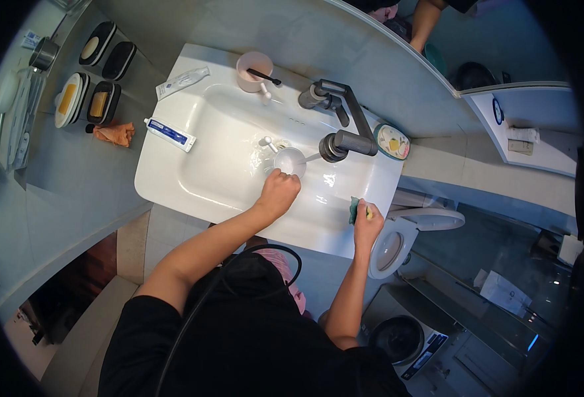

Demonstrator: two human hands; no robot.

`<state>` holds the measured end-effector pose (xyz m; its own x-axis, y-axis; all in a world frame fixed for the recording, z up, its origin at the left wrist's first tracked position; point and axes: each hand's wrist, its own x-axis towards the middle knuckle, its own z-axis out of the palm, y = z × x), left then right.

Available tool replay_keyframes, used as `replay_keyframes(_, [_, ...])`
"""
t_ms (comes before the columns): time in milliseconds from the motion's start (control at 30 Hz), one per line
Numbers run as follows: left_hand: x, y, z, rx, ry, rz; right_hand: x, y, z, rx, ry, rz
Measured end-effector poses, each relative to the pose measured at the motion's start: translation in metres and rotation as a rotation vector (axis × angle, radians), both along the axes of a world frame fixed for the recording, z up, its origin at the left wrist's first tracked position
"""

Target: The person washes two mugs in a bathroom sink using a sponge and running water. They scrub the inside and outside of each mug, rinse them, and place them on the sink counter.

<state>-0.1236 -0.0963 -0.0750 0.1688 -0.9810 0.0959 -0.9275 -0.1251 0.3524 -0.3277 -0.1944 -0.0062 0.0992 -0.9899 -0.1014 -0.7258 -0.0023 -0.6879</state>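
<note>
My left hand (280, 193) is closed on the near rim of a pale cup (296, 158) in the white washbasin (242, 198). Water runs from the dark grey faucet (339, 147) into this cup, and a white knobbed handle (268, 143) sticks out on its far side. A green and yellow scouring sponge (353, 211) is gripped in my right hand (369, 223), above the basin's right front edge.
On the basin's back ledge stands a pinkish cup (246, 63) with a black-handled toothbrush (264, 76) across it. Toothpaste tubes (170, 134) lie on the left rim. A patterned dish (392, 142) sits at the back right corner. Soap dishes (104, 101) and an orange cloth (115, 134) are at left. A toilet (390, 250) stands at right.
</note>
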Motion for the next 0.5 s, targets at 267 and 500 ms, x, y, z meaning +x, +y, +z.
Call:
replay_keyframes(267, [0.01,-0.008,0.01,0.083,-0.133,-0.035,-0.001,-0.001,-0.001,-0.017,-0.013,-0.006])
replay_keyframes(500, [0.004,-0.019,0.005,0.055,0.038,-0.127,0.001,-0.001,-0.002,-0.009,-0.019,-0.008])
